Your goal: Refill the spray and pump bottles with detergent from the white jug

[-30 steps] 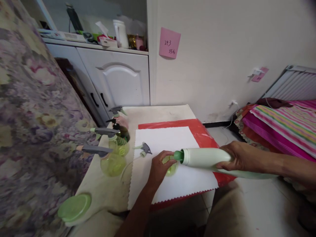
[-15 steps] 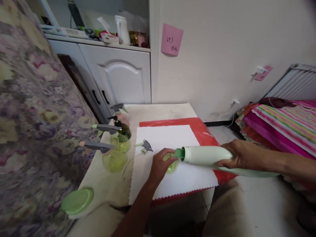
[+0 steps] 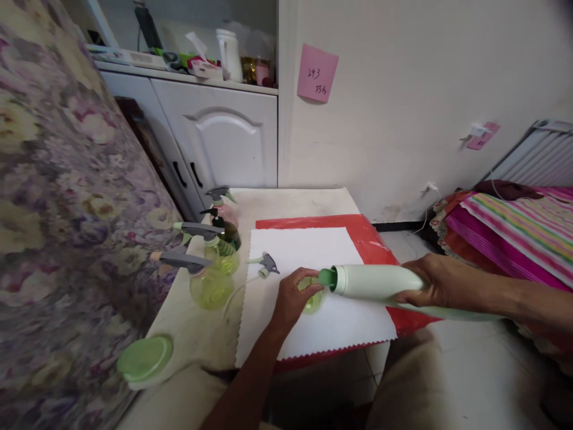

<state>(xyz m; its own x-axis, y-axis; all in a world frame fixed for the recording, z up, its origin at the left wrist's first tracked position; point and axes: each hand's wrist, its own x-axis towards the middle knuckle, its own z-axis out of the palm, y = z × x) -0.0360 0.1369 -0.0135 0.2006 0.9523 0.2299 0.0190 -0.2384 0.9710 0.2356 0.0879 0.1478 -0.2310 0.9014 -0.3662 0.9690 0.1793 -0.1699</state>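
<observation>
While the left hand (image 3: 290, 301) grips a small yellow-green bottle (image 3: 312, 298) on the white cloth (image 3: 308, 263), the right hand (image 3: 432, 283) holds a big pale-green jug (image 3: 380, 282) tipped sideways (spout right at the bottle's mouth), on the counter (image 3: 286, 203).

Pale green jug (image 3: 380, 282), darker green spout; yellow-green bottle (image 3: 313, 298) beside it. White cloth (image 3: 308, 263) on red sheet (image 3: 371, 239). Left of cloth: floral purple fabric (image 3: 58, 209).
</observation>
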